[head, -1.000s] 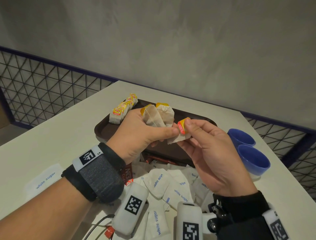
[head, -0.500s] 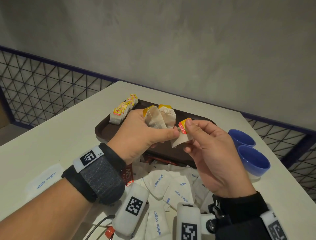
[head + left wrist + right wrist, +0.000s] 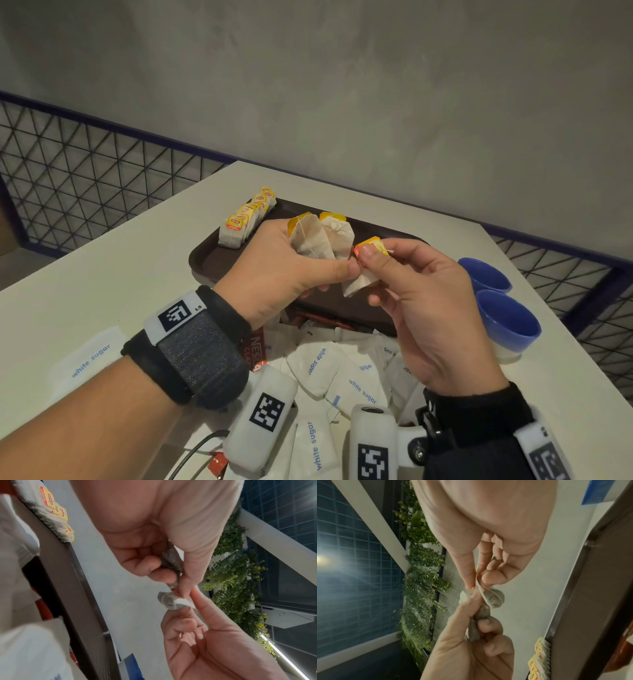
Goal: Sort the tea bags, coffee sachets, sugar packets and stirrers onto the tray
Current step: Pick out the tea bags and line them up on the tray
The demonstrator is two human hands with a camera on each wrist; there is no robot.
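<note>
Hands meet above the brown tray (image 3: 219, 255), thumb tips almost touching. The left hand (image 3: 284, 270) is curled around two tea bags (image 3: 322, 238), fanned upward with their yellow tags at the top; the right hand (image 3: 421, 301) pinches a third tea bag (image 3: 363, 277) by its red and yellow tag between thumb and forefinger, the pouch hanging just beside the left thumb. From the wrist views the pinched pouches show as grey bulges squeezed between fingertips (image 3: 488, 577). On the tray's far left corner a row of tea bags (image 3: 245, 219) stands on edge, well apart from the hands. Near the person, between the wrists and the tray's near rim, lies a loose heap of white sugar packets (image 3: 342, 373), with a red coffee sachet (image 3: 255, 347) partly hidden under the left wrist and another red piece showing at the rim. One more sugar packet (image 3: 87, 359) lies alone to the left on the white table (image 3: 102, 274). Two blue cups (image 3: 496, 301) sit right of the tray, beside the right hand.
</note>
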